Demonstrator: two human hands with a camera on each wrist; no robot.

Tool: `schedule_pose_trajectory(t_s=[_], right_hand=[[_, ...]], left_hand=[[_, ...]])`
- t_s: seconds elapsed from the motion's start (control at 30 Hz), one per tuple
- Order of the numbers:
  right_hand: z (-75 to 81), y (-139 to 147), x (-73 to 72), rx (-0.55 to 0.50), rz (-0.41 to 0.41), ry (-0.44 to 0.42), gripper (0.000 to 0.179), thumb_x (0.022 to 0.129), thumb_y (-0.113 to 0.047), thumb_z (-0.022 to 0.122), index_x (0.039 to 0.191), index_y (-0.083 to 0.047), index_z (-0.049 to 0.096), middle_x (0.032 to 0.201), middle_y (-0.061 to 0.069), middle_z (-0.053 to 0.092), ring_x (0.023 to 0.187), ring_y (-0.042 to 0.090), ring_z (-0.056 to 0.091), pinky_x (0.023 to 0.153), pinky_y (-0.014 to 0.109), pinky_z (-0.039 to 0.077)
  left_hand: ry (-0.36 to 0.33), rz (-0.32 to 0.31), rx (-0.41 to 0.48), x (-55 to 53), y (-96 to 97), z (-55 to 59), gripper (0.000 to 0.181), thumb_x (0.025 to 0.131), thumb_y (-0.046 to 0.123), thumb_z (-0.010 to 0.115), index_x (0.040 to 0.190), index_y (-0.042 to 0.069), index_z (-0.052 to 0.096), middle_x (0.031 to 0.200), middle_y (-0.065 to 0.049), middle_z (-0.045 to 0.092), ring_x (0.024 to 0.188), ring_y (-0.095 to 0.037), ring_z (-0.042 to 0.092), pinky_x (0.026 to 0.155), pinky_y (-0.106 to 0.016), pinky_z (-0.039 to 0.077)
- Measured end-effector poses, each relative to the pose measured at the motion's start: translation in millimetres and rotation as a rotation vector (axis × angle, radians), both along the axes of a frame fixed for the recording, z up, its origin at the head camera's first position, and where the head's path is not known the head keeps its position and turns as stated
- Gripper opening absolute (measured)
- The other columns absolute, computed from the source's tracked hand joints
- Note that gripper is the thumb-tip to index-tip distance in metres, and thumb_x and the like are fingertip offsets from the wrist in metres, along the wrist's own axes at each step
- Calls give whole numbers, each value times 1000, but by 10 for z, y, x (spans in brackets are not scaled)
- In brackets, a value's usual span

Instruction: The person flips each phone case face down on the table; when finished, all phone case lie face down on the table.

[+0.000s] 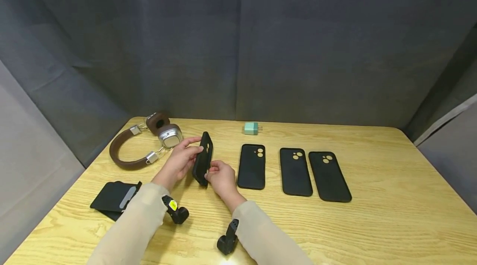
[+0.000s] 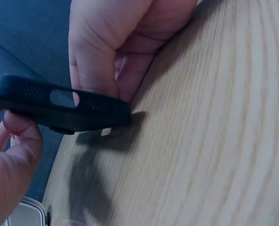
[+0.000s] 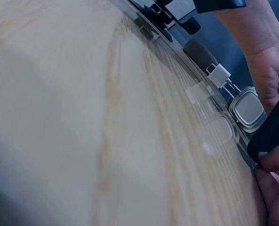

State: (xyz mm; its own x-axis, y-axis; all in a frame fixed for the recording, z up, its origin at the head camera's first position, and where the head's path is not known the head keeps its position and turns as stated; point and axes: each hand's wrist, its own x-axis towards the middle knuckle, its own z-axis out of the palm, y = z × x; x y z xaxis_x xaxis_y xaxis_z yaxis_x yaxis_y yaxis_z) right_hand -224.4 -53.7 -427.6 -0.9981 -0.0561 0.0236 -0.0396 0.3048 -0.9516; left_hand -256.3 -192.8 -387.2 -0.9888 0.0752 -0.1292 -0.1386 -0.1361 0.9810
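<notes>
In the head view my left hand (image 1: 182, 158) holds a black phone case (image 1: 203, 160) by its left side, thumb on one face and fingers behind. My right hand (image 1: 222, 176) pinches the case near its lower end. The case is turned on edge, with its camera cutouts toward the upper end. In the left wrist view the case's end (image 2: 101, 110) shows speaker holes and a port opening, with its lower edge close over the wooden table (image 2: 214, 122). The right thumb presses on a corner of the case (image 3: 271, 134) in the right wrist view.
Three more black phone cases (image 1: 251, 166) (image 1: 296, 174) (image 1: 330, 178) lie in a row to the right. Brown headphones (image 1: 126, 161) rest at the back left, and a black pouch-like item (image 1: 112, 196) lies at the front left. A teal charger plug (image 1: 251, 128) is at the back.
</notes>
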Motion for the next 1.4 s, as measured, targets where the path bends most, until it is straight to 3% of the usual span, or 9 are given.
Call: schedule_pose_trajectory(t_s=[0.2,0.33,0.5,0.57,0.67,0.87,1.1,1.23,1.4], right_hand=[[-84,-6,-27,51,5,98,26,74,-2,70,100,1,66,78,2,62,71,11,58,65,26,49],[-85,-9,-21,91,-10,124,23,72,1,70,95,2,65,76,2,62,68,10,57,64,25,49],[22,14,30,94,-15,49,22,73,3,67,96,3,66,79,6,64,71,13,57,65,26,47],[49,29,39,53,-15,-3,23,75,1,65,98,3,66,81,7,65,72,13,57,64,25,46],[88,53,58,-92,-17,-109,28,79,-2,62,106,5,65,87,11,67,76,17,62,65,26,50],[173,99,128,-343,2,-231,40,87,-8,56,123,8,54,112,21,61,99,30,62,81,36,52],[312,100,244,-465,87,-247,51,89,-14,56,133,8,43,131,25,48,117,36,51,94,46,43],[377,71,286,-490,101,-231,52,88,-14,59,132,8,44,127,25,52,115,34,53,93,46,44],[362,42,292,-421,89,-169,46,84,-14,65,125,4,55,116,19,62,107,28,59,87,41,49]], left_hand=[[-22,8,-31,-15,21,-5,45,90,1,51,133,0,40,95,-9,60,76,-9,61,65,-20,49],[-35,7,-72,-20,51,-7,46,89,1,52,133,1,41,90,-7,58,68,-8,58,59,-19,47],[-29,11,-112,-27,116,-3,46,87,1,54,132,3,43,83,-4,57,59,-7,52,52,-17,43],[-29,16,-122,-28,137,-4,45,87,2,56,131,5,45,83,-5,58,59,-7,51,52,-18,42],[-31,16,-142,-24,155,-13,45,87,3,57,131,6,46,83,-5,57,58,-7,50,52,-18,41],[-36,26,-167,-6,162,-33,45,88,5,56,131,9,46,85,-7,57,57,-7,49,52,-19,41],[-39,23,-164,6,165,-5,46,88,4,54,133,8,44,84,-7,56,57,-8,49,53,-19,43],[-42,14,-169,2,173,15,46,89,5,54,133,9,44,88,-10,56,58,-9,50,54,-19,43],[-42,0,-147,-23,204,12,46,88,4,55,133,8,43,86,-9,54,58,-9,49,54,-19,44]])
